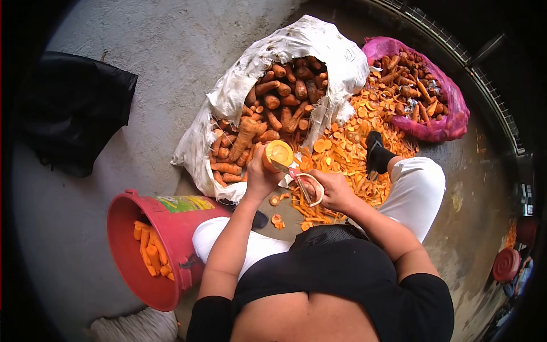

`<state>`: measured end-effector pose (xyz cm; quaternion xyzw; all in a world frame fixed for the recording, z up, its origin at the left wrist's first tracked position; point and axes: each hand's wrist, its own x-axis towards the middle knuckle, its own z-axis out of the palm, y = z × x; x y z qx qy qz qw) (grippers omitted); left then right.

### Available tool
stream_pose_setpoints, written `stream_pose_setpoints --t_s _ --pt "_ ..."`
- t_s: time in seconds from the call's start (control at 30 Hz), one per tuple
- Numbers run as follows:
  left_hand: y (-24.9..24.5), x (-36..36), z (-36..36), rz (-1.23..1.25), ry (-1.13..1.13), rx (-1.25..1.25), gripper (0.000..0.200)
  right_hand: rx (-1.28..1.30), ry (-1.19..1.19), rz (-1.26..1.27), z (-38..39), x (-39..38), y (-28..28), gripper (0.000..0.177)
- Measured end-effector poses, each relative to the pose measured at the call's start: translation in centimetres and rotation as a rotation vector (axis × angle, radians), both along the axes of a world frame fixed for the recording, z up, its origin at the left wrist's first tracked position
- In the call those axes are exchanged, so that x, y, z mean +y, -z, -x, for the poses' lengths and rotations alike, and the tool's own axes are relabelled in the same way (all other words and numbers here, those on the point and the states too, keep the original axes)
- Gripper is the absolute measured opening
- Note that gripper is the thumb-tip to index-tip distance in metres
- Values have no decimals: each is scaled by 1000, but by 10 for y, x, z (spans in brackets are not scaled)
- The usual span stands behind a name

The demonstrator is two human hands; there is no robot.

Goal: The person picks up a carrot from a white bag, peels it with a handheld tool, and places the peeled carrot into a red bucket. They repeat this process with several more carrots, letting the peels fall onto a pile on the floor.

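My left hand (259,174) grips a thick carrot (277,154), holding it upright with its cut end toward me. My right hand (333,191) holds a peeler (305,182) with a pale looped handle, its blade end resting against the carrot's side. Both hands work just above my lap, in front of a white sack (296,51) full of unpeeled carrots. Orange peelings (342,154) cover the ground beyond my hands.
A red bucket (128,256) with peeled carrot pieces stands at my left knee. A pink mesh bag (439,122) of carrots lies at the back right. A black bag (74,108) lies on the concrete at left. My black-socked foot (376,154) rests among the peelings.
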<state>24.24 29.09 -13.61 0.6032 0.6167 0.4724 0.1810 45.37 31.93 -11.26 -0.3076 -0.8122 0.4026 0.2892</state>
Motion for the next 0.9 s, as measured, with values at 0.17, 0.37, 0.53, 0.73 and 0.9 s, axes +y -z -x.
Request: stream_pose_setpoints --t_s 0.17,0.37,0.53,0.73,0.9 --pt "-5 -3 0 56 23 -38 50 -14 -43 21 -4 6 -5 24" --pt "-17 -8 -2 244 72 -238 50 -58 -59 -51 -8 18 12 28" --pt "-21 -21 -4 373 289 -503 50 -290 92 8 -20 52 51 36" --pt "-24 -17 6 492 345 -603 51 -361 391 503 -52 86 48 34" --pt "-20 -17 10 427 326 -464 54 56 71 207 -38 27 4 27"
